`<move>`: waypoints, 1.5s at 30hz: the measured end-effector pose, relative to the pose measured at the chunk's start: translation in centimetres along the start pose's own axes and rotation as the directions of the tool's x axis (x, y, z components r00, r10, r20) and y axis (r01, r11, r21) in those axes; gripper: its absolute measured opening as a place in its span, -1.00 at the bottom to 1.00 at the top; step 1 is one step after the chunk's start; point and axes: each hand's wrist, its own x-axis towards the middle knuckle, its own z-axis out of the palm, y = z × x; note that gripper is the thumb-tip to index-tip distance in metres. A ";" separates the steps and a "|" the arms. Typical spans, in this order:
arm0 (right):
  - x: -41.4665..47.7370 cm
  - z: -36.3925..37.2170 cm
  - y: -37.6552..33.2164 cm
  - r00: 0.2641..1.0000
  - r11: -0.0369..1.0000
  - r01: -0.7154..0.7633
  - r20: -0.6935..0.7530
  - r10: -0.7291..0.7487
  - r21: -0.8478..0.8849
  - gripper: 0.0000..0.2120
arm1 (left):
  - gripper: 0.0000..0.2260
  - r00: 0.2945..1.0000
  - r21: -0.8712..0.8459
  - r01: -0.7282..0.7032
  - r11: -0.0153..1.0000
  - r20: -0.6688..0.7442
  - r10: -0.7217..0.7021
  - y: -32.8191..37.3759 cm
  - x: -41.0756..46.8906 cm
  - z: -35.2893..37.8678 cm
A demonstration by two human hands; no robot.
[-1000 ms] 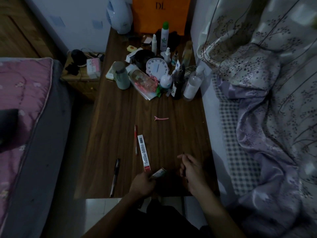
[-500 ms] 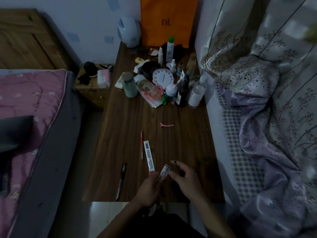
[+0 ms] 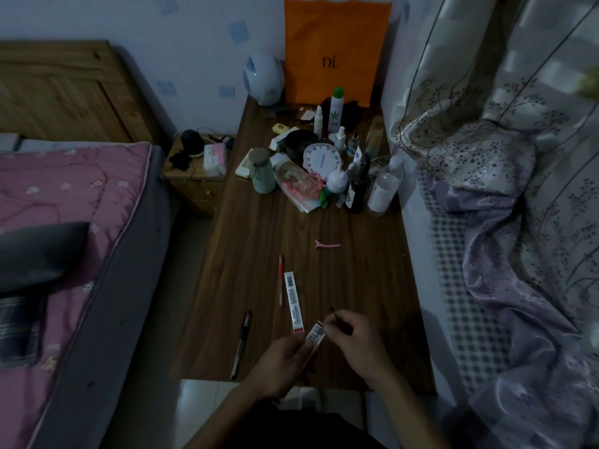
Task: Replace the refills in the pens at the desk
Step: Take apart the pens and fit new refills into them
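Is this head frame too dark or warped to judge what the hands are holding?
Head view: dim, underexposed; wide-angle distortion splays the brown wooden desk edges; left hand and right hand are legible; the small white refill pack in the left stands out, print unreadable; the thin dark refill pinched by the right barely shows.

Far end of the desk [image 3: 259, 228] is being hogged by bottles [image 3: 384, 189] and a clock [image 3: 321, 160], so no reaching through there. Bare wood is showing across the middle, just a pink clip [image 3: 327, 245] lying on it. Near left, a red pen [image 3: 280, 280], refill pack [image 3: 293, 303] and black pen [image 3: 241, 345] are lying lengthwise.
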 end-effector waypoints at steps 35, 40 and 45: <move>-3.5 -2.4 -8.2 0.948 0.809 0.139 -0.312 0.057 0.571 -0.69 | -0.68 0.878 0.339 -0.219 0.915 -0.341 0.336 2.2 -0.8 0.0; -3.6 -1.0 -7.6 0.955 0.909 0.143 -0.295 -0.023 0.391 -0.74 | -0.69 0.883 0.310 -0.206 0.928 -0.351 0.313 2.3 -1.0 -0.1; -3.2 -0.7 -6.6 0.935 0.948 0.162 -0.349 -0.059 0.273 -0.76 | -0.77 0.928 0.090 -0.229 0.969 -0.280 0.245 2.8 -1.4 -0.1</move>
